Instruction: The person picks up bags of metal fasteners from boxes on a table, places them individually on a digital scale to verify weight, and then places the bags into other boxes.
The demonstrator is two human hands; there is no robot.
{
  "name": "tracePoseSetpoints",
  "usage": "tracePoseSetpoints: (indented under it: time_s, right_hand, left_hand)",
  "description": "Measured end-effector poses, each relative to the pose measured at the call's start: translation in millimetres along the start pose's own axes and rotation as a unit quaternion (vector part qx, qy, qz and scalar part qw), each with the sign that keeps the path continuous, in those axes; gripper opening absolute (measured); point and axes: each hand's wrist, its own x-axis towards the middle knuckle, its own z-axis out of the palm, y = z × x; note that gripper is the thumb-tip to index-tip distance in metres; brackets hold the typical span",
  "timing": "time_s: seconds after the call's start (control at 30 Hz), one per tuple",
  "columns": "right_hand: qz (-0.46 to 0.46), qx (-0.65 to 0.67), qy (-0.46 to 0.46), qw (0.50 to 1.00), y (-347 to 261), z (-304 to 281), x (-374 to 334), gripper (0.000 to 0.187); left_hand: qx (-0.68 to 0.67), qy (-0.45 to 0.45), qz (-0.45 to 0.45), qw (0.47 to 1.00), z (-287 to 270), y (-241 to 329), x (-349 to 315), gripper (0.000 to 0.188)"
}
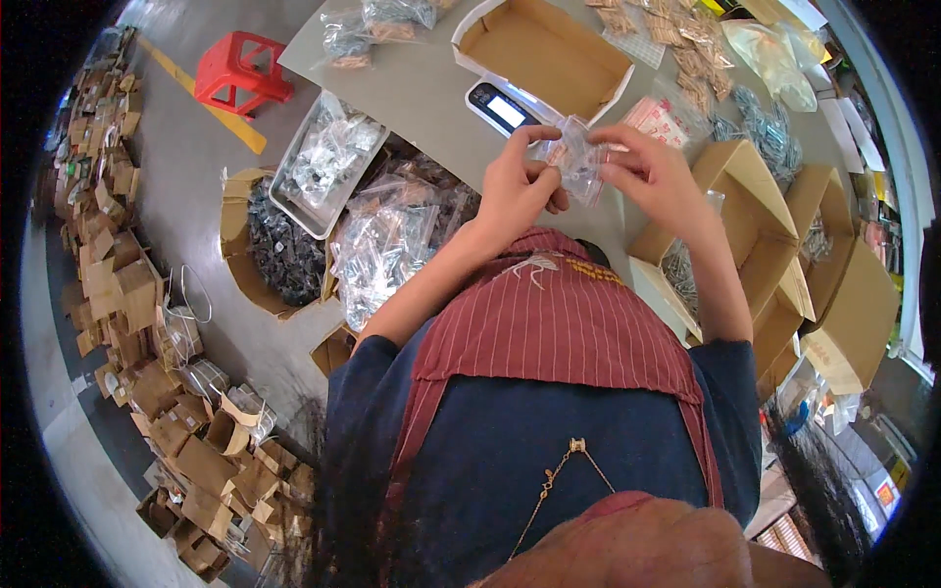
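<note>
A small clear plastic bag [580, 165] is held up between my two hands over the near edge of the table. The fingertips of my left hand [524, 181] pinch its left side. On the other side, my right hand [652, 171] pinches it between thumb and fingers. Something brownish shows through the plastic, too blurred to name. Just beyond my left hand is a digital scale [502, 108] with a lit display. An open shallow cardboard box [549, 59] rests behind the display. Right of the box lie packets with red print [659, 120].
Bundles of wooden pieces [676, 39] and bags of grey metal parts [769, 127] lie at the far right. Open cartons [750, 201] stand beside my right arm. To my left are a metal tray [328, 162] of small bags, a carton of dark parts [279, 245] and a red stool [243, 73].
</note>
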Motion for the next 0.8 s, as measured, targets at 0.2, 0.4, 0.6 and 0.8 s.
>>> tracePoseSetpoints:
  time_s: [0.2, 0.4, 0.6, 0.8]
  right_hand:
    - [-0.121, -0.203, -0.014, 0.971, 35.3, 32.8, -6.0, 0.025]
    - [-0.062, -0.327, 0.012, 0.943, 55.8, 30.4, 8.1, 0.026]
    - [-0.082, -0.295, 0.12, 0.945, 25.2, 23.8, 8.8, 0.019]
    - [0.024, -0.238, -0.186, 0.953, 53.5, 21.0, 11.3, 0.021]
  left_hand:
    - [0.02, -0.025, 0.0, 0.999, 11.0, 2.2, -5.0, 0.04]
    - [0.094, -0.078, 0.037, 0.992, 14.9, -8.9, -8.7, 0.041]
    - [0.045, -0.038, -0.011, 0.998, 19.0, 3.0, -12.1, 0.043]
    - [0.077, -0.084, 0.021, 0.993, 19.5, -5.7, -12.5, 0.038]
